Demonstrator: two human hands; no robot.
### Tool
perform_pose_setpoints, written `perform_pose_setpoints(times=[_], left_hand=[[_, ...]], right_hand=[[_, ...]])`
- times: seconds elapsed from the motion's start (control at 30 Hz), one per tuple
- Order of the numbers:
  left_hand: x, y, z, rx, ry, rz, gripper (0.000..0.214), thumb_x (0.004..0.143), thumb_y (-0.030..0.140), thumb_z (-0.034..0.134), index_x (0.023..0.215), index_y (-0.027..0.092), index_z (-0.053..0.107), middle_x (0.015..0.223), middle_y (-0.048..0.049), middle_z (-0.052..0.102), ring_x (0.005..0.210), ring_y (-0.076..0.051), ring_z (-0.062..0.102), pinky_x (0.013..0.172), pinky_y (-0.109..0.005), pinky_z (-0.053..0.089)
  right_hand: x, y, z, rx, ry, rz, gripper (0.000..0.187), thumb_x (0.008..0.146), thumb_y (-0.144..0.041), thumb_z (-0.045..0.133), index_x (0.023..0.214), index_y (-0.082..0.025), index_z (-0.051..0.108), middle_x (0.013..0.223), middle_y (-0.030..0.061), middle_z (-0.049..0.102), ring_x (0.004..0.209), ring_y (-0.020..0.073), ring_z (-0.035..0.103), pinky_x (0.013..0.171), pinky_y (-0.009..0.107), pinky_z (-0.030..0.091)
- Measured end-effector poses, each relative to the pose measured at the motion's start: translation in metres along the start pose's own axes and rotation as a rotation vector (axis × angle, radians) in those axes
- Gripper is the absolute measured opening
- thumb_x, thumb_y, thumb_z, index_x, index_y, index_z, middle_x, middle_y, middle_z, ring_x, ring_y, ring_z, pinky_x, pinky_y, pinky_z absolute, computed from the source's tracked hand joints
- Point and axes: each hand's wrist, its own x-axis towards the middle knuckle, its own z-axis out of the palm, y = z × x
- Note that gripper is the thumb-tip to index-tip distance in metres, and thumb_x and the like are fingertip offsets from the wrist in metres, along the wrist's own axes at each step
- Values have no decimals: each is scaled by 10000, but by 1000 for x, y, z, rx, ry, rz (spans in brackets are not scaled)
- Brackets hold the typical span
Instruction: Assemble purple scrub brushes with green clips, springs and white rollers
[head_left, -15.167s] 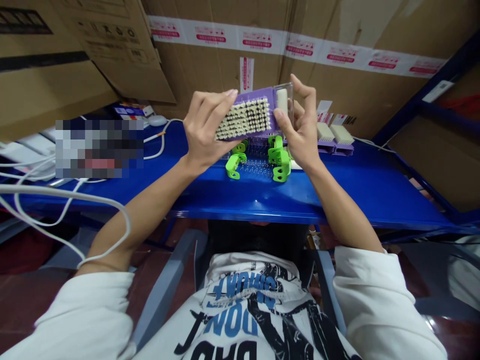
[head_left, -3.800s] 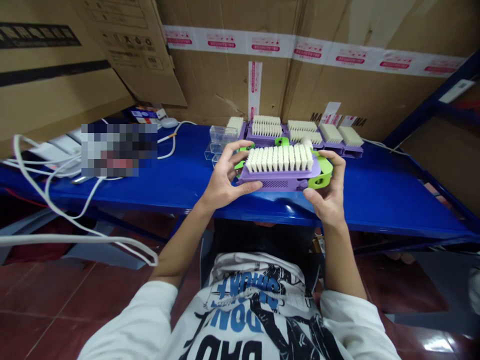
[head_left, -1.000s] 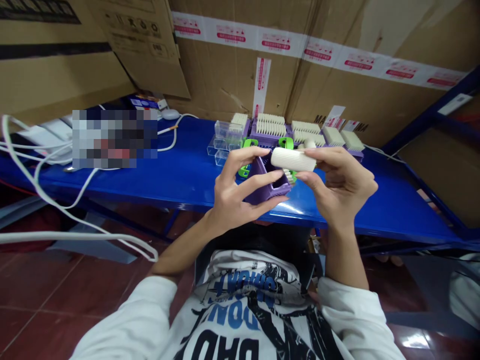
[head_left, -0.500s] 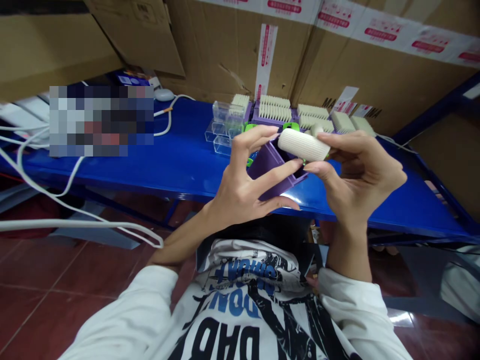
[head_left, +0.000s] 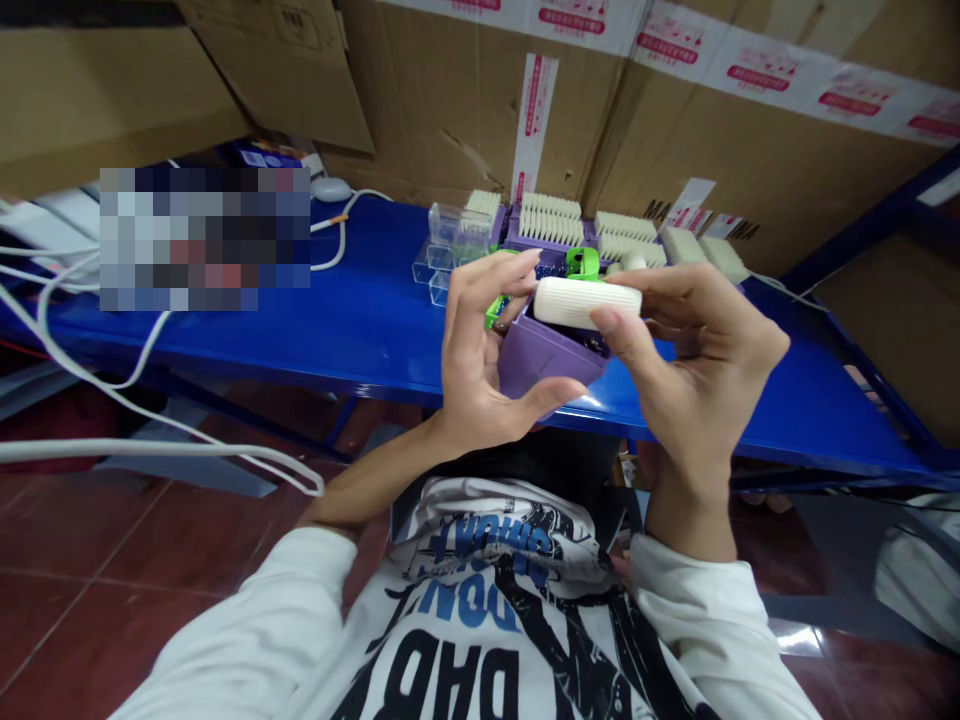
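Observation:
My left hand (head_left: 480, 360) is closed around a purple plastic brush body (head_left: 544, 358), held in front of my chest over the front edge of the blue table (head_left: 360, 320). My right hand (head_left: 690, 350) pinches a cream ribbed block (head_left: 581, 300) between thumb and fingers and holds it against the top of the purple body. A green clip piece (head_left: 496, 310) shows just behind my left fingers.
A row of purple brushes with cream bristles (head_left: 551, 220) lines the table's back edge against cardboard boxes (head_left: 675, 130). Clear plastic cases (head_left: 450, 240) stand left of them, another green clip (head_left: 582, 262) behind my hands. White cables (head_left: 150, 450) hang at the left.
The cream block has come down from slightly above the purple body onto its top. My left hand has tightened its grip and tilted the body more upright.

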Motion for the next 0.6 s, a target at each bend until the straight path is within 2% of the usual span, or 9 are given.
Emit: perform_pose_setpoints(times=[0.13,0.2,0.3,0.37,0.47,0.53,0.6], left_hand=[[-6,1,3,64,-123,-117,645,1299,783,388,1753,329,448,1719,-137,542,1667,-404,593,1307,-637,640],[-7,0,4,34,-158,-140,604,1317,738,361,1769,342,418,1743,-133,555,1679,-387,599,1324,-621,631],[-2,-2,1,-103,-94,-114,534,1302,735,471,1687,371,539,1598,-108,692,1521,-349,734,1266,-568,679],[8,-5,-7,-119,-102,-106,466,1298,708,537,1610,383,654,1494,-87,755,1404,-334,791,1199,-549,709],[33,-8,-28,-46,-243,-104,434,1252,691,692,1539,382,792,1377,-79,815,1257,-328,823,1104,-527,730],[51,-10,-43,-3,-339,-60,458,1203,702,786,1506,367,861,1299,-83,838,1146,-316,826,1043,-502,735],[64,-10,-55,41,-419,-5,445,1199,681,806,1485,354,902,1240,-85,844,1077,-294,818,999,-472,729]], right_hand=[[0,5,4,1,-36,-48,284,1151,-553,837,1299,-311,826,1188,47,857,1022,248,851,883,426,790],[2,10,2,-4,-64,-56,282,1159,-539,823,1319,-307,818,1217,55,861,1047,253,850,896,436,791],[6,14,-1,60,-108,-93,223,1168,-475,817,1312,-305,812,1258,63,870,1105,265,860,932,448,784],[8,15,-2,115,-146,-102,167,1164,-391,823,1313,-317,820,1278,60,876,1150,272,865,965,452,776],[9,16,-1,150,-189,-108,205,1137,-337,856,1337,-302,826,1288,48,876,1164,267,863,1002,454,764],[7,20,4,137,-199,-113,278,1137,-386,866,1389,-286,807,1336,58,858,1189,267,855,1043,468,758],[2,25,11,128,-157,-112,374,1140,-466,860,1457,-295,759,1381,74,825,1223,270,843,1057,474,761]])
